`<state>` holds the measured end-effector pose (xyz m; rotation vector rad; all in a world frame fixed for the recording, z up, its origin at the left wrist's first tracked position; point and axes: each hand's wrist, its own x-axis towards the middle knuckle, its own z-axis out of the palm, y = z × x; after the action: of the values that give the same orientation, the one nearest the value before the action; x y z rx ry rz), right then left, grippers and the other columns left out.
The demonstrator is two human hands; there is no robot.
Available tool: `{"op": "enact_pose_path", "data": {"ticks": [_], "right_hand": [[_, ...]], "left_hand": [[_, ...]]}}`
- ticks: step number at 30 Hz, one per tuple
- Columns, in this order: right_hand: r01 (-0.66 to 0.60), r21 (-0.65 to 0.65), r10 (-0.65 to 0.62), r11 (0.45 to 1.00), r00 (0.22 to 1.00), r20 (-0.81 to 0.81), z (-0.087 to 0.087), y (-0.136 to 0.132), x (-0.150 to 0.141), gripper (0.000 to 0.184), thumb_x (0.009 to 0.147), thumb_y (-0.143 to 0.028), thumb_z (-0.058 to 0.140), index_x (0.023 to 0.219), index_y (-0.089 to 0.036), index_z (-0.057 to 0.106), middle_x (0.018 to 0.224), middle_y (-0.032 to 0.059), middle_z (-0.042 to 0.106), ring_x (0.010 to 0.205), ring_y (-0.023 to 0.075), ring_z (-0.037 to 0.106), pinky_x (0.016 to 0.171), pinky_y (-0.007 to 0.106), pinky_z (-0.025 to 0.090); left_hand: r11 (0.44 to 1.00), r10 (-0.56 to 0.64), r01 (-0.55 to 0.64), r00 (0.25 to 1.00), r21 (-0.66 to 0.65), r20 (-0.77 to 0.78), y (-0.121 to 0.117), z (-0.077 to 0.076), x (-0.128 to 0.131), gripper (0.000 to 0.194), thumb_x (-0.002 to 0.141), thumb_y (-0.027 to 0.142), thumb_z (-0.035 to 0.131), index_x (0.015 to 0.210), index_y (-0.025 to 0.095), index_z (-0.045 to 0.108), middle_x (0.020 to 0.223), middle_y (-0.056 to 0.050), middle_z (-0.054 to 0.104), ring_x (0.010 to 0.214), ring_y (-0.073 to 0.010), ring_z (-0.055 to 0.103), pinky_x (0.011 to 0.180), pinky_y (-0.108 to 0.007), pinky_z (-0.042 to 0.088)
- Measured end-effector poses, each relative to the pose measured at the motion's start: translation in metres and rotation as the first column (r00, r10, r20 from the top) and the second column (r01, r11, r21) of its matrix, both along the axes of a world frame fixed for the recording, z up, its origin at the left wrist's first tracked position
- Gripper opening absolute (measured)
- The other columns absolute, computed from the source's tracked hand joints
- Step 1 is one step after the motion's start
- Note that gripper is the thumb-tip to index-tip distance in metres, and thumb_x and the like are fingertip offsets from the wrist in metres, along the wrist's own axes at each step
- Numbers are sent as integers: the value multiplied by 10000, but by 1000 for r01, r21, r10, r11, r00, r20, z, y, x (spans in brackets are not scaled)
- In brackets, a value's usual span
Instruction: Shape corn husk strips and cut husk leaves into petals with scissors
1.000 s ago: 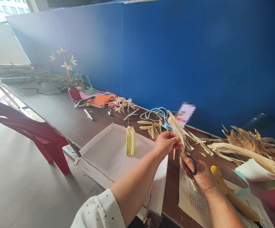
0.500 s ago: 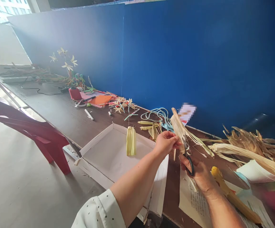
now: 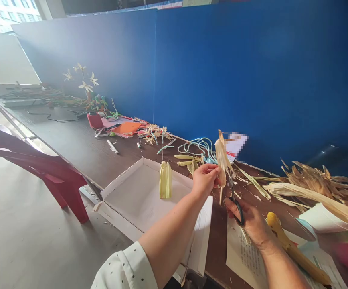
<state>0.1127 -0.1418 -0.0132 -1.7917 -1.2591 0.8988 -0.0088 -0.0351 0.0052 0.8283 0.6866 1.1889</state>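
Note:
Between the thumb and fingers of my left hand (image 3: 205, 179), a dried corn husk (image 3: 221, 156) is pinched and stands upright, its pointed tip uppermost. My right hand (image 3: 250, 222) grips a pair of scissors (image 3: 239, 212) by their black handles. The blades point up and away, close to the husk's right edge; whether they touch it I cannot tell. Left of my hands, a piece of yellow-green husk (image 3: 165, 180) on a thin wire lies over a shallow white box lid (image 3: 122, 170). Narrow husk strips (image 3: 245, 236) show below my right hand.
Dried husks (image 3: 318, 180) are piled at the right, by a white cup (image 3: 327, 218) and a yellow-handled tool (image 3: 297, 251) on printed paper (image 3: 243, 251). Blue cord (image 3: 198, 143) lies behind my hands. A blue partition (image 3: 252, 80) backs the table; a red chair (image 3: 53, 172) stands left.
My left hand has drawn the husk slightly left, away from the scissors. The husk looks narrower, and the scissors have come down a little with my right hand.

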Motion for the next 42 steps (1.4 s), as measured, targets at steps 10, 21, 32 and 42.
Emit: {"op": "enact_pose_path", "data": {"ticks": [10, 21, 32, 42], "right_hand": [[-17, 14, 16, 1000, 998, 66, 4, 1, 3, 371, 734, -507, 607, 527, -214, 512, 495, -33, 439, 508, 122, 380, 501, 266, 264], [-18, 4, 17, 1000, 998, 57, 4, -1, 3, 357, 763, -477, 579, 537, -214, 492, 511, -26, 470, 505, 123, 398, 485, 259, 285], [41, 15, -41, 999, 998, 54, 0, 0, 6, 368, 758, -507, 577, 539, -216, 529, 514, -15, 503, 507, 130, 430, 482, 257, 310], [-25, -11, 25, 1000, 1000, -13, 1, -1, -2, 420, 743, -626, 557, 604, -229, 557, 567, -11, 532, 509, 132, 414, 474, 268, 295]], "left_hand": [[992, -118, 120, 990, -38, 72, -4, 4, 6, 153, 626, 170, 747, 691, 105, 625, 551, 7, 574, 492, -62, 529, 497, -182, 465], [974, -224, 224, 975, -37, 13, -5, 0, 6, 171, 742, 247, 664, 769, 163, 518, 563, 48, 527, 412, -102, 560, 401, -198, 447], [978, -208, 210, 974, 12, -88, -2, -5, 7, 163, 607, 94, 725, 642, 129, 570, 584, 22, 579, 514, -60, 533, 526, -180, 459], [996, -82, 79, 995, -38, -66, -1, 1, -1, 206, 636, 280, 731, 653, 138, 582, 566, 15, 557, 471, -54, 492, 449, -163, 386]]}}
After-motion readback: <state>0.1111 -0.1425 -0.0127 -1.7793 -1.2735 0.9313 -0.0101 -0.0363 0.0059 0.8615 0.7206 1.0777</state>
